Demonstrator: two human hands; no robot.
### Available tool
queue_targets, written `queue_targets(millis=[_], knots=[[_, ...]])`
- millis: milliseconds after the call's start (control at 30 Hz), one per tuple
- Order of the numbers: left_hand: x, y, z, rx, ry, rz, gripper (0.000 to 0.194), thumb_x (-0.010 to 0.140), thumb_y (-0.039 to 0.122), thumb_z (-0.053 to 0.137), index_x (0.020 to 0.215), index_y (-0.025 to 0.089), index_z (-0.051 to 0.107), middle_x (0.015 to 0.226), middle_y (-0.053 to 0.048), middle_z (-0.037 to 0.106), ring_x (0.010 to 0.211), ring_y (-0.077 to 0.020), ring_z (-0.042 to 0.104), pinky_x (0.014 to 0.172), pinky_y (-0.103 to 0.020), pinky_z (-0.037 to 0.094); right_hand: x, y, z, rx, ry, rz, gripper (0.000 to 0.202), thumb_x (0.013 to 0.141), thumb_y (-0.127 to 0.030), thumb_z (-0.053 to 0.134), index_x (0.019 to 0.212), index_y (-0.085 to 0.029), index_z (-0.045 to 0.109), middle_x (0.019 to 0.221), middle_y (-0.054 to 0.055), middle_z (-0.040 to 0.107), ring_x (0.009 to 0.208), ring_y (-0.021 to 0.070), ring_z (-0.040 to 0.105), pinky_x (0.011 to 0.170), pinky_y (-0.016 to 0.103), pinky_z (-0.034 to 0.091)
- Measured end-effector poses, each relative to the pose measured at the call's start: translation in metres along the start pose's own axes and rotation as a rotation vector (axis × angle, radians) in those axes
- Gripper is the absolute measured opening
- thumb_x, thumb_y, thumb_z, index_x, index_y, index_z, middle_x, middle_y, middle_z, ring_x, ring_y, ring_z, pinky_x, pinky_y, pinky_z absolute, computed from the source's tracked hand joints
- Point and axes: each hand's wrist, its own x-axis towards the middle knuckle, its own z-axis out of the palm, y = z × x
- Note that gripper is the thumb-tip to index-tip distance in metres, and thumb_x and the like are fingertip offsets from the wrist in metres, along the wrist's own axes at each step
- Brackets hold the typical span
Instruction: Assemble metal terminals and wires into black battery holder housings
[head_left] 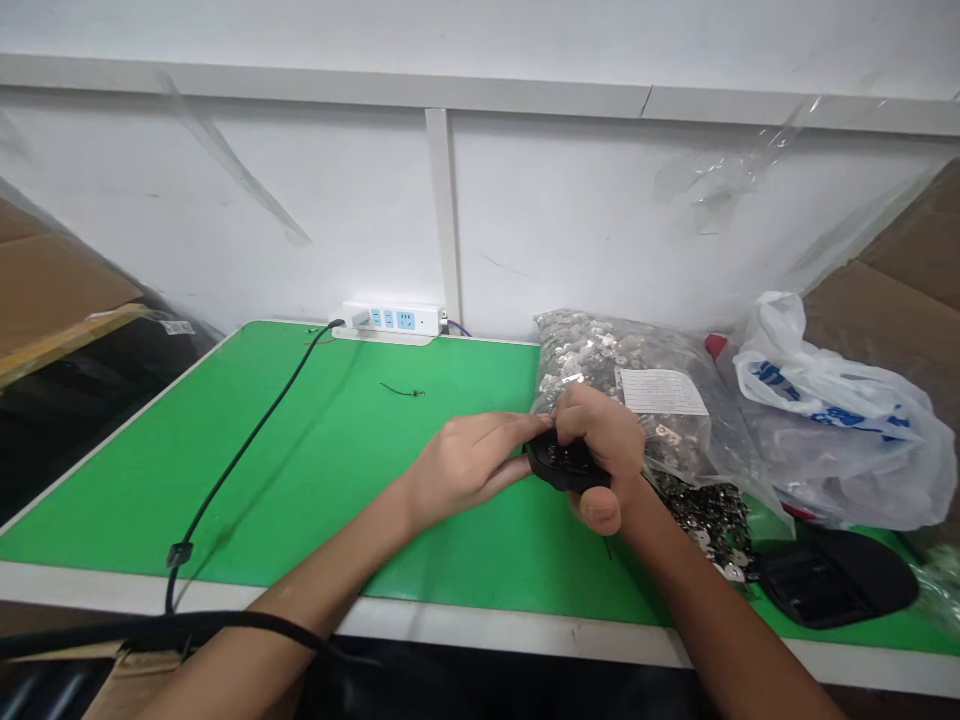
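Observation:
Both my hands hold a black plastic housing (564, 466) with a dark recessed inside, just above the green table. My left hand (474, 455) grips its left edge, fingers pressed along the rim. My right hand (600, 440) wraps round the right side, with bent fingers over the recess; whatever small part those fingertips may press is hidden. A thin dark wire end (609, 548) hangs below the right hand. To the right of my right forearm lies a pile of small metal pieces (712, 525). Another black plastic housing (836, 578) rests near the table's front right edge.
A clear bag of metal pieces (585, 345) and a white plastic bag (840, 440) stand at the back right. A power strip (401, 319) sits by the wall, its black cable (255, 455) crossing the left side. A short wire piece (403, 391) lies on the green tabletop (300, 500).

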Motion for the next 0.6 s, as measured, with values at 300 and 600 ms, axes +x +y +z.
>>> queue_targets(millis=[300, 600], knots=[[-0.002, -0.003, 0.005, -0.037, 0.003, -0.062, 0.029, 0.109, 0.03, 0.053, 0.135, 0.019, 0.061, 0.122, -0.01, 0.08, 0.11, -0.0207, 0.079, 0.095, -0.031, 0.064, 0.014, -0.003, -0.008, -0.174, -0.124, -0.13, 0.05, 0.107, -0.063, 0.028, 0.079, -0.025, 0.046, 0.063, -0.002, 0.038, 0.054, 0.0171, 0.036, 0.053, 0.035, 0.026], [0.014, -0.015, 0.002, -0.555, -0.061, -0.678, 0.041, 0.095, 0.048, 0.074, 0.124, 0.02, 0.071, 0.106, -0.006, 0.08, 0.072, -0.014, 0.07, 0.066, -0.025, 0.055, 0.017, 0.013, -0.034, -0.486, -0.058, -0.201, 0.048, 0.112, -0.048, 0.03, 0.077, -0.024, 0.053, 0.061, 0.0, 0.045, 0.056, 0.0188, 0.042, 0.055, 0.036, 0.028]])
